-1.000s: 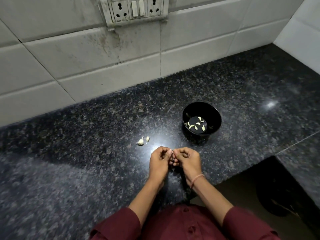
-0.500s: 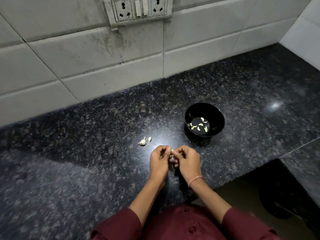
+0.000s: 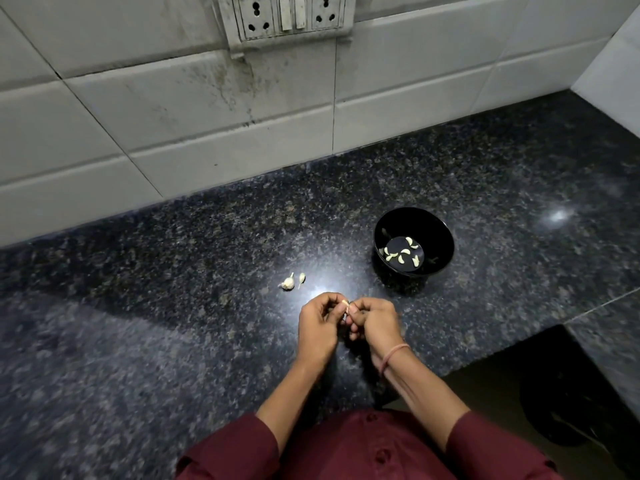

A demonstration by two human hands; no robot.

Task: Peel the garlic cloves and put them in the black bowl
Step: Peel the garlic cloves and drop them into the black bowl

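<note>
On my feed both hands meet over the table (image 3: 180, 306), in front of the black bowl (image 3: 434, 233) and a little to its left. The left hand (image 3: 318, 329) has its fingers curled in, its grip pinching a garlic clove (image 3: 345, 302) at the fingertips. The right hand (image 3: 375, 323) is curled as well, and its grip closes on the same clove from the other side, so the two hands touch around it. Only a pale tip of the clove shows between the fingers; I cannot tell how much skin is on it.

The bowl stands upright on the table, and inside it, on its flat bottom, lie several peeled cloves (image 3: 403, 253), loosely scattered. Further left of the bowl, beyond the hands, two small unpeeled pieces (image 3: 288, 282) rest on the table just beside each other, apart from both hands.

A thin bracelet (image 3: 394, 355) sits on the right wrist, nearer to me than the bowl. Behind the bowl rises a tiled wall (image 3: 207, 109) with a socket panel (image 3: 287, 15) up on it.
</note>
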